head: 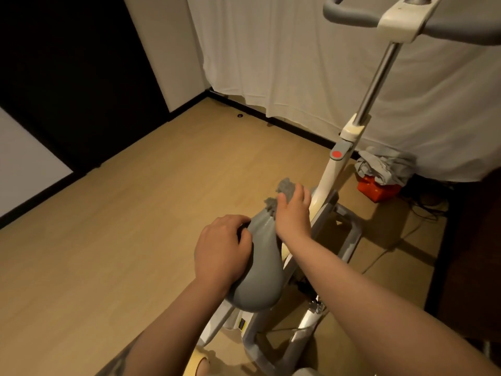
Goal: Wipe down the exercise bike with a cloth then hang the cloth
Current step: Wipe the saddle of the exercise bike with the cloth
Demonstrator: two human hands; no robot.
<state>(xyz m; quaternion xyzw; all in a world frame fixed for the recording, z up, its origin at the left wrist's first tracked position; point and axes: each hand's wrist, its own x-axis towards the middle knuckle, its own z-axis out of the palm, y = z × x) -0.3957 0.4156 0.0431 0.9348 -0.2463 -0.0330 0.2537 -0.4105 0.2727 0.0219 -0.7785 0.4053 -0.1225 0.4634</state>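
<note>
The exercise bike's grey saddle (261, 270) sits in the middle of the view, its nose pointing away from me. My left hand (222, 251) grips the saddle's left side, fingers curled over its edge. My right hand (294, 210) holds a grey cloth (286, 187) bunched under its fingers at the saddle's nose. The white frame post (329, 172) with a red dot rises to the grey handlebar (349, 14) at the top right.
Light wooden floor (135, 240) stretches to the left. A white curtain (298, 63) hangs behind the bike. A red box (378, 189) with grey fabric on it sits at the right, cables beside it. Dark furniture (466, 240) stands at the right edge.
</note>
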